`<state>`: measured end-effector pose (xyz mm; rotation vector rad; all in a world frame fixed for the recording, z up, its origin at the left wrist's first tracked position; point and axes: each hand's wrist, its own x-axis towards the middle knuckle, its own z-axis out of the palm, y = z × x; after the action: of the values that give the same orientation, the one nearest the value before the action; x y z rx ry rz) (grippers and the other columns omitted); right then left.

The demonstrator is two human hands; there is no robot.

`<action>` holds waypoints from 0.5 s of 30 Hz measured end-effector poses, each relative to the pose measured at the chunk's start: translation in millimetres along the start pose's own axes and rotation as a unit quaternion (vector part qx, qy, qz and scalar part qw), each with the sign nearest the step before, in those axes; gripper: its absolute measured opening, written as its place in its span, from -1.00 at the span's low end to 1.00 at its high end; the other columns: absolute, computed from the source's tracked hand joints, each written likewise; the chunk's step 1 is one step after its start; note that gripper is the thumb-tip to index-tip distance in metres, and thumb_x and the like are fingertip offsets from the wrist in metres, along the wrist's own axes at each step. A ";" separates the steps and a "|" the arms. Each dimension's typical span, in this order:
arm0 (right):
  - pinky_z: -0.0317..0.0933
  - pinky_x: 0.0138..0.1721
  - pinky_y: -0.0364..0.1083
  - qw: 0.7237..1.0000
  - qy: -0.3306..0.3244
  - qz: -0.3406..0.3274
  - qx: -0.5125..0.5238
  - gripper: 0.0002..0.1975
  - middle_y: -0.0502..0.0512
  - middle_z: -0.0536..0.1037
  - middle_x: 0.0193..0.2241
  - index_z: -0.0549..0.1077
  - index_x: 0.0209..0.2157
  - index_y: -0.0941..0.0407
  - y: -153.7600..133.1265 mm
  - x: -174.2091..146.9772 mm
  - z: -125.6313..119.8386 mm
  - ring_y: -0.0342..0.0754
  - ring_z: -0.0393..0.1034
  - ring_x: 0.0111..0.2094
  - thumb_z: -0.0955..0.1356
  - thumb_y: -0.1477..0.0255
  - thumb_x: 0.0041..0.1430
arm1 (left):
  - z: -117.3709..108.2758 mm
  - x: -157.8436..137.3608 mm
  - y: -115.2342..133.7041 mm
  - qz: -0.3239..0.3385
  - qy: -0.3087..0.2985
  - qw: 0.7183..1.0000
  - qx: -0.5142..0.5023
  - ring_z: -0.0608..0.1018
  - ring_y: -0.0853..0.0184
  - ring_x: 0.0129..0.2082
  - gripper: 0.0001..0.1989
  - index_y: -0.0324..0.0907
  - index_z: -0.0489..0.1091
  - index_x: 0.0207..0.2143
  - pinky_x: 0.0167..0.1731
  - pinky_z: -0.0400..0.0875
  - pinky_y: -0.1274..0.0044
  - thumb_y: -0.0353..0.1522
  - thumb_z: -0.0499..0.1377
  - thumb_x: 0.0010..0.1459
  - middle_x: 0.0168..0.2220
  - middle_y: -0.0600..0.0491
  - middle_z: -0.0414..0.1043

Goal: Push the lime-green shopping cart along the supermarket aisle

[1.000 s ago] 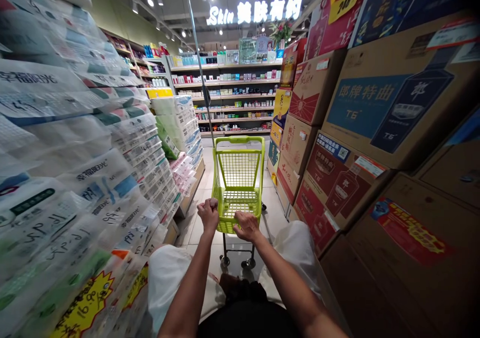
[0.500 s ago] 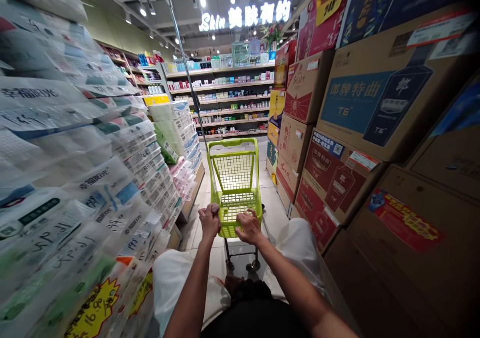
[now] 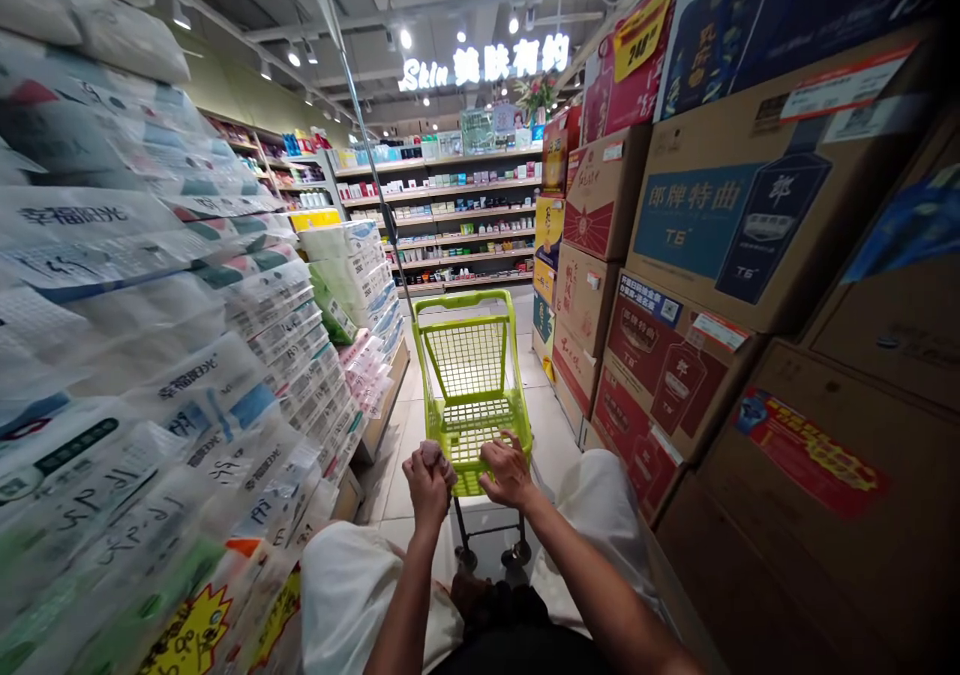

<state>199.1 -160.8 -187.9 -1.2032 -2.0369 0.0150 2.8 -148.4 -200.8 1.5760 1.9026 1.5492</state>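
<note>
One cloth [image 3: 438, 457] sits pinched in our left grip [image 3: 429, 488], right grip [image 3: 510, 473] clasping the cart [image 3: 461, 301]; uneven pressure could swerve it

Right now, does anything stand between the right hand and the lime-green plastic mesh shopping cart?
Nothing visible does: the right hand is at the near edge of the cart. The crumpled pinkish bundle in the left hand is off to the left.

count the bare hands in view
2: the left bare hand, by the near left corner of the lime-green plastic shopping cart, and the right bare hand, by its near right corner. No others show.
</note>
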 end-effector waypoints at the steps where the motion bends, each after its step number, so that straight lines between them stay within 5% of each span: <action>1: -0.08 0.28 0.10 1.000 -0.002 -0.001 0.001 -0.84 -0.01 0.49 -0.38 0.31 -0.33 0.02 1.0 0.4 -1.1 0.04 0.33 -0.25 0.32 0.46 -0.02 | 0.6 6.9 3.3 -0.008 -0.011 1.000 0.004 0.48 0.24 -0.18 -0.77 -0.11 0.35 -0.08 -0.04 0.47 0.31 -0.47 0.14 0.21 -0.16 0.01 0.23; 7: -0.08 0.30 0.10 1.000 -0.021 -0.005 0.002 -0.83 0.00 0.50 -0.36 0.32 -0.31 0.03 3.6 6.0 0.1 0.04 0.33 -0.23 0.33 0.45 -0.03 | 13.3 48.4 20.0 -0.043 0.010 0.999 0.002 0.43 0.21 -0.17 -0.80 -0.12 0.35 -0.17 0.01 0.42 0.27 -0.49 0.18 0.14 -0.24 0.03 0.23; 12: -0.18 0.37 0.13 0.999 -0.028 -0.015 -0.001 -0.75 0.02 0.52 -0.27 0.38 -0.23 0.03 5.7 4.0 3.2 0.08 0.34 -0.03 0.36 0.45 -0.02 | 36.1 4.9 -0.8 -0.050 0.177 0.980 -0.076 0.44 0.17 -0.10 -0.85 -0.13 0.28 -0.19 0.07 0.38 0.20 -0.30 0.16 0.23 -0.20 0.00 0.27; 15: -0.26 0.40 0.15 0.999 -0.039 -0.019 -0.002 -0.71 0.04 0.54 -0.20 0.42 -0.16 0.02 5.8 2.4 2.3 0.10 0.30 0.09 0.37 0.45 0.02 | 47.0 -22.0 -15.9 -0.058 0.225 0.965 -0.120 0.46 0.16 -0.08 -0.83 -0.11 0.25 -0.21 0.06 0.38 0.20 -0.21 0.11 0.26 -0.19 -0.01 0.30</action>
<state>201.4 -155.0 -190.2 -1.1817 -2.1279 0.0396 36.0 -137.7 -242.5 1.0561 1.8764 2.1262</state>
